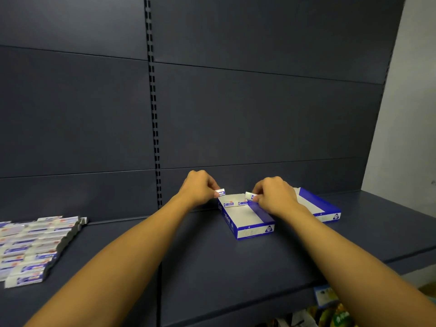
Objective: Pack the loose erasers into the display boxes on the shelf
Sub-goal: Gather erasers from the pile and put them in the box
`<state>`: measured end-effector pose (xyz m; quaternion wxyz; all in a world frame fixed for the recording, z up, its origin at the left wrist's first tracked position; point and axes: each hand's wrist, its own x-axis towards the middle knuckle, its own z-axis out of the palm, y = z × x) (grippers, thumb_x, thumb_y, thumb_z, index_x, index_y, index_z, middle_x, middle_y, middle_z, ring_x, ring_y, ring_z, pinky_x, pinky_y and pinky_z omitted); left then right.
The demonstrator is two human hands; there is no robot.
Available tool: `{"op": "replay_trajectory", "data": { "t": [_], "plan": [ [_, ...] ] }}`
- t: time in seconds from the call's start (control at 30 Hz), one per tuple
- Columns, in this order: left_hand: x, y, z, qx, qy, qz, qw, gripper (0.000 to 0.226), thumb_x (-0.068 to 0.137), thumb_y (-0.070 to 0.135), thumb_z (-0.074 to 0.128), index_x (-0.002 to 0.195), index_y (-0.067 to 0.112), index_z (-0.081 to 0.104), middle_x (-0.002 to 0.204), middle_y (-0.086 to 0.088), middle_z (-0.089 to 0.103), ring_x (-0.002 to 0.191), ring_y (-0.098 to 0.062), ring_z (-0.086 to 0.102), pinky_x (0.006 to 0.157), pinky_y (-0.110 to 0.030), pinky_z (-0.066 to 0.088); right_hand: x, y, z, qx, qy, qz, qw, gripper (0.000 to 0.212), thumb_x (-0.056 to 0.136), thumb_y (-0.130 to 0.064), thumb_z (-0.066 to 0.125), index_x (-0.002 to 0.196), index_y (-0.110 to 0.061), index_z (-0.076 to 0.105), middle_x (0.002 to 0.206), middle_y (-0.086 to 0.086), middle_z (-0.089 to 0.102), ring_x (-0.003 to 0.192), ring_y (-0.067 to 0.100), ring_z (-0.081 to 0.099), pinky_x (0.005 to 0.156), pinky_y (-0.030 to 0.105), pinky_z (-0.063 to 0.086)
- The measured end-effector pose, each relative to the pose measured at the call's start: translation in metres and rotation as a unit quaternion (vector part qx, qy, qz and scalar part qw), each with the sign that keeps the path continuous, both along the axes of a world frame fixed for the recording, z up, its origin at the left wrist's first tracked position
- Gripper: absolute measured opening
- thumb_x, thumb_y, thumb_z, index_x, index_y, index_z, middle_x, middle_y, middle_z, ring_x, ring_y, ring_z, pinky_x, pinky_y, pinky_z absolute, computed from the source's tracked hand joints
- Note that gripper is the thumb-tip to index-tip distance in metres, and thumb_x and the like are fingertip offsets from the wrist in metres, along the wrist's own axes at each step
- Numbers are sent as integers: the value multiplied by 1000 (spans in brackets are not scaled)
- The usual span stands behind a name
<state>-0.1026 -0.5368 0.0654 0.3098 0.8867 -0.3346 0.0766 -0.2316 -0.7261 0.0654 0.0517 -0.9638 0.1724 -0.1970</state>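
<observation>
Two bare forearms (132, 251) enter from the bottom edge, elbows cut off. At far left, rows of loose wrapped erasers (33, 246) lie on the dark shelf (188, 260), the pile clipped by the frame's left side. The left hand (199, 187) pinches one eraser (220, 192) at the back left corner of the open blue-and-white display box (247, 220). The right hand (274, 194) pinches another eraser (249, 195) over the box's back row, where two erasers (234, 204) already lie. A second box (318, 206) sits partly hidden behind the right wrist; print is unreadable
</observation>
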Motion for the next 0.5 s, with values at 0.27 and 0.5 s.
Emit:
{"op": "replay_trajectory", "data": {
  "t": [0.27,0.5],
  "plan": [
    [20,-39,-22,-4,5,39,999,15,86,23,79,101,18,81,101,1,77,89,-11,68,83,-30,58,41,-43,-19,49,-12,39,998,17,93,-32,69,109,-28,73,105,-5,72,93,14,63,73,29,52],
    [30,-71,-38,4,15,83,996,16,86,29,80,100,21,80,100,1,77,87,-13,68,79,-32,60,76,-72,-34,99,-27,102,990,14,92,-34,70,105,-29,73,103,-7,72,88,12,62,70,27,52]
  ]
}}
